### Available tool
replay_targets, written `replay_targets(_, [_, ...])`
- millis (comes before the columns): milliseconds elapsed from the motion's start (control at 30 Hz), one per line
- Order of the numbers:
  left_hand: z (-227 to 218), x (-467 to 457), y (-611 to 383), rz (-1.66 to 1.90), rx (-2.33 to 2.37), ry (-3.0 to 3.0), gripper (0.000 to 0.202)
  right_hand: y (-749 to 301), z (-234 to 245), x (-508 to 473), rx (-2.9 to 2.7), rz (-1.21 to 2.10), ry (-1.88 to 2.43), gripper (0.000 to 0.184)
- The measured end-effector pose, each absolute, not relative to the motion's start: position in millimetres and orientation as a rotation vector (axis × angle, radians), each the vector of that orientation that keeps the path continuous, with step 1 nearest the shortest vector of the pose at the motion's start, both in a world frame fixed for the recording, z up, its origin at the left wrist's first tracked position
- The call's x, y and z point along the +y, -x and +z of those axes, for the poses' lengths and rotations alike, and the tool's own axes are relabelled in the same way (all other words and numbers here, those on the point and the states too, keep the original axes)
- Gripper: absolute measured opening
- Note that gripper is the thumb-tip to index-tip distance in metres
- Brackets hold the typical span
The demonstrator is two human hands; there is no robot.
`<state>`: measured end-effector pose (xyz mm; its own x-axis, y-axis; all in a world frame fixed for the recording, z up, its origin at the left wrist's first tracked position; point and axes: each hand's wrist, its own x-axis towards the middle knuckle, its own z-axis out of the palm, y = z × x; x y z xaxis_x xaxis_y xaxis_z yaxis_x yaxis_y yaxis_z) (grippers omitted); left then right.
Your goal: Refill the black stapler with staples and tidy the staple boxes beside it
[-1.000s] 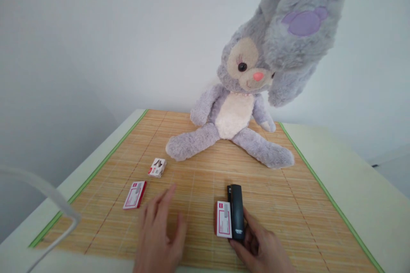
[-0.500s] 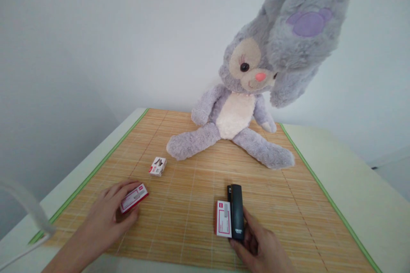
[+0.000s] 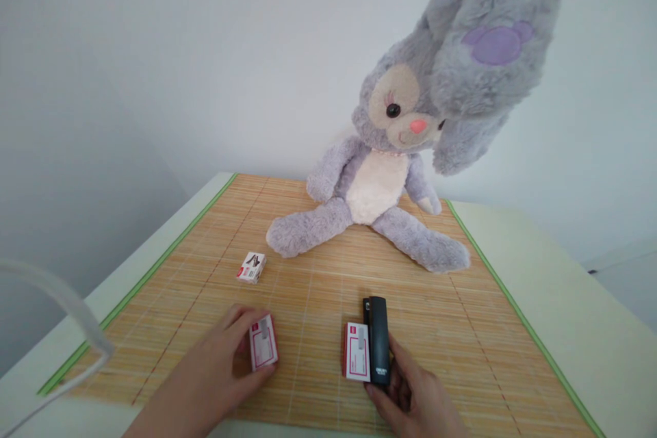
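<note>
My left hand [image 3: 220, 369] grips a small red and white box [image 3: 263, 350] just above the bamboo mat [image 3: 308, 287], near its front edge. My right hand [image 3: 415, 400] rests at the near end of a black stapler [image 3: 378, 339], fingers curled against it. A second red and white box [image 3: 357, 351] lies flat right beside the stapler on its left. A smaller white box [image 3: 252, 267] sits further back on the left.
A large grey plush rabbit [image 3: 390, 171] sits at the back of the mat with legs spread forward. The mat has green edges and lies on a pale table [image 3: 554, 274]. A white cable [image 3: 56, 301] curves in at the left.
My left hand took hold of the red and white box at the left and carried it rightward, toward the stapler. My right hand stayed at the stapler.
</note>
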<state>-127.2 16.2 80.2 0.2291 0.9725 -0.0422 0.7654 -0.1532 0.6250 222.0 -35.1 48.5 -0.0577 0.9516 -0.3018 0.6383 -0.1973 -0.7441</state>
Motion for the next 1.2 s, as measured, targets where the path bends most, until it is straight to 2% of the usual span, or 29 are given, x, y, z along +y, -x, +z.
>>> replay_targets(100, [92.3,12.4,88.8,0.532,1.509,-2.023,0.061,-220.0,50.9,-35.5,-1.696,1.116,1.858,0.082])
replay_targets(267, [104.8,14.5,31.1,0.55,1.268,-2.084,0.069,-218.0,53.8,-34.9,-1.68,1.118,1.861,0.081])
replay_targets(633, [118.8,26.4,7.2,0.529,1.118,-2.139,0.063,-216.3,51.4,-35.6,-1.704,1.108,1.848,0.082])
replay_targets(867, [120.7,28.4,-1.7,0.524,1.124,-2.164,0.06,-214.3,55.1,-34.4,-1.767,1.062,1.9,0.073])
replay_targets(1033, [117.5,27.6,-4.6,0.541,1.098,-2.149,0.061,-216.0,53.1,-34.0,-1.794,1.044,1.923,0.076])
replay_targets(1100, [116.5,24.0,-5.9,0.53,1.104,-2.163,0.066,-216.1,51.4,-34.0,-1.786,1.056,1.924,0.078])
replay_targets(1200, [118.3,16.9,-5.5,0.516,1.089,-2.194,0.09,-214.6,50.2,-34.2,-1.73,1.1,1.922,0.084])
